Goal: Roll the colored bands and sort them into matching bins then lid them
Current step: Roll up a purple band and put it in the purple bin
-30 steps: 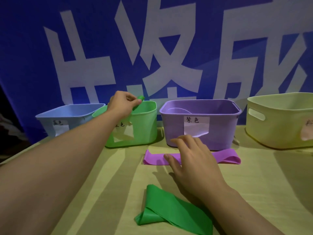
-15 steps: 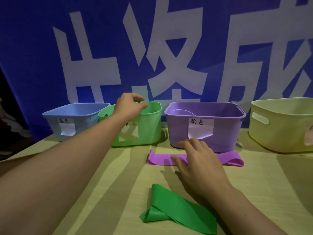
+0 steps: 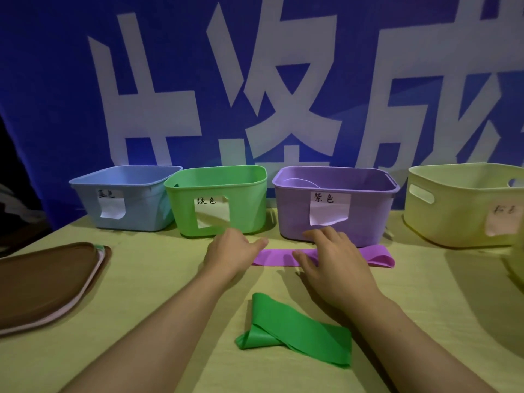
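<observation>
Head view: our left hand [image 3: 231, 251] and right hand [image 3: 334, 259] press spread fingers on the flat purple elastic band [image 3: 377, 258] near the purple plastic bin [image 3: 368, 219]; we risk a loose, crooked roll if it slips.

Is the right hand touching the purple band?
Touching. The head view shows the right hand lying flat across the purple band, fingers resting on its surface.

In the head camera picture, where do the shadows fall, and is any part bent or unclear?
Head view: dim light; the arms throw dark shadows on the yellow table, running away from the camera. Wide-angle bending curves the brown lids at the left edge. The label on the yellow bin is too blurred to read.
</observation>
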Tool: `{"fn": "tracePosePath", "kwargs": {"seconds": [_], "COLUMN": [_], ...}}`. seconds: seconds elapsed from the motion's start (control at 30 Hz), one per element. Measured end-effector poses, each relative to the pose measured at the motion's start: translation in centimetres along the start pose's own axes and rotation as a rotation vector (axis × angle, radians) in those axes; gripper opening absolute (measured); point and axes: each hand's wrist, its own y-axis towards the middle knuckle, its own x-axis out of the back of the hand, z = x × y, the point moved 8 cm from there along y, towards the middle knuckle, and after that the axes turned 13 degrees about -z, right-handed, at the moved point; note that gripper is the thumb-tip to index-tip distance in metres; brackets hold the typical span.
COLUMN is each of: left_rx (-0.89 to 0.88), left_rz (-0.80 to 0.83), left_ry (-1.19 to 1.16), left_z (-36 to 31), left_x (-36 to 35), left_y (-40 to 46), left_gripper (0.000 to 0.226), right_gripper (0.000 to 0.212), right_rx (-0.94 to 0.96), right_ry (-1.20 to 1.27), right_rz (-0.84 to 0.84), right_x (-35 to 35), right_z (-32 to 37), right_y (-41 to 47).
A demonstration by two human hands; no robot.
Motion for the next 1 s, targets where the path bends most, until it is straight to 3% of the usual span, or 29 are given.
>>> {"fn": "tracePosePath", "kwargs": {"seconds": [0.17, 0.3, 0.47, 0.67, 1.0], "left_rx": [0.054, 0.091, -0.232, -0.501, -0.733], "left_rz": [0.011, 0.017, 0.003, 0.091, 0.014], "left_ry": [-0.070, -0.336, -0.369, -0.416, -0.505], "left_z": [0.3, 0.0, -4.7, -11.6, -19.0], "left_x": [0.4, 0.9, 3.3, 6.6, 15.7], "left_y": [0.3, 0.5, 0.3, -0.5, -2.3], "left_gripper": [0.027, 0.013, 0.007, 0.006, 0.012], "right_gripper": [0.050, 0.050, 0.048, 0.066, 0.035], "right_rx": [0.024, 0.044, 0.046, -0.112, -0.071], "right_ry": [0.027, 0.058, 0.210, 0.626, 0.548], "right_rz": [-0.001, -0.009, -0.026, -0.012, -0.017], "right_x": [-0.2, -0.3, 0.3, 3.0, 11.2], "right_z": [0.3, 0.4, 1.0, 1.4, 1.9], "right_y": [0.0, 0.0, 0.0, 1.9, 6.6]}}
